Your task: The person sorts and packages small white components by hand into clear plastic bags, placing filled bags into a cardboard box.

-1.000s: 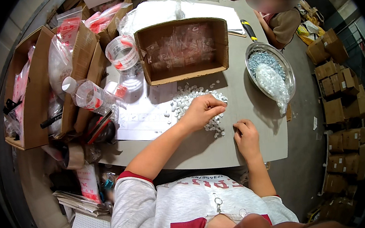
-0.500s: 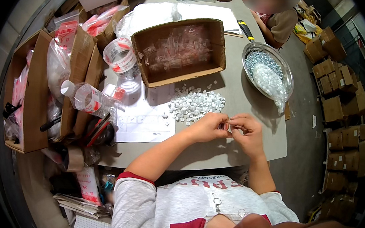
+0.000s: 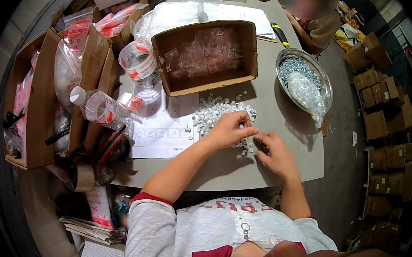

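Observation:
My left hand [image 3: 230, 130] is closed over the near right part of a pile of small white round plastic caps [image 3: 210, 114]. A small clear plastic bag with a reddish edge [image 3: 247, 124] shows between its fingers, mostly hidden by them. Just right of it, my right hand [image 3: 276, 152] is slightly blurred, its thumb and forefinger apart and nothing visible between them. A few loose white caps [image 3: 245, 150] lie on the table between the two hands. Beyond the pile stands an open cardboard box [image 3: 207, 85] holding many small clear bags.
A metal bowl [image 3: 330, 92] of screws, with a bag of white pieces on top, stands right. Left are a printed sheet [image 3: 160, 142], a plastic bottle [image 3: 100, 108], tape rolls [image 3: 137, 61] and cardboard boxes [image 3: 37, 104]. Another person [image 3: 316, 28] sits at the far right.
My hands were together at the small bag. Now they are apart: the left has moved slightly up toward the caps, and the right has opened and dropped slightly. Loose caps show between them.

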### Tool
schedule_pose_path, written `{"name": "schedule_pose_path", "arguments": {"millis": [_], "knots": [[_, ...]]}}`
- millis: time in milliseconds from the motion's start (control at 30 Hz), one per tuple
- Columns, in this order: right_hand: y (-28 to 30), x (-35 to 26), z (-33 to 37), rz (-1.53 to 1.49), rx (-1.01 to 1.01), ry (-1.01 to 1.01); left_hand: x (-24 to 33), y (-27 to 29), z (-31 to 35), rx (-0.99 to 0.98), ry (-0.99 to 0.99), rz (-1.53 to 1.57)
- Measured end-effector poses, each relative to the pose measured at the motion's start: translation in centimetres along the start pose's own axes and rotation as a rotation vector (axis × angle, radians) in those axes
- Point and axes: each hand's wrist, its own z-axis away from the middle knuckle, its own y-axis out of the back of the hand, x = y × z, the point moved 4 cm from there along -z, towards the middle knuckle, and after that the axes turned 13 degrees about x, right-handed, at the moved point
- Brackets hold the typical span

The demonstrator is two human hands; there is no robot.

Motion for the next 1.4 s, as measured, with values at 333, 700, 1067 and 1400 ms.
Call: {"name": "schedule_pose_path", "arguments": {"millis": [333, 700, 1067, 1400], "knots": [[-2.1, -0.6, 0.3, 0.11, 0.06, 0.191, 0.8, 0.1, 0.1, 0.017, 0.053, -0.025], [-2.3, -0.9, 0.6, 0.154, 0.152, 0.287, 0.9, -0.1, 0.1, 0.043, -0.032, -0.058], [-0.4, 1.4, 1.2, 0.028, 0.25, 0.067, 0.2, -0.8, 0.5, -0.044, -0.098, -0.203], [0.0, -2.5, 0.1, -0.496, 0.161, 0.12, 0.5, -2.7, 1.7, -0.225, -0.038, -0.183]]}}
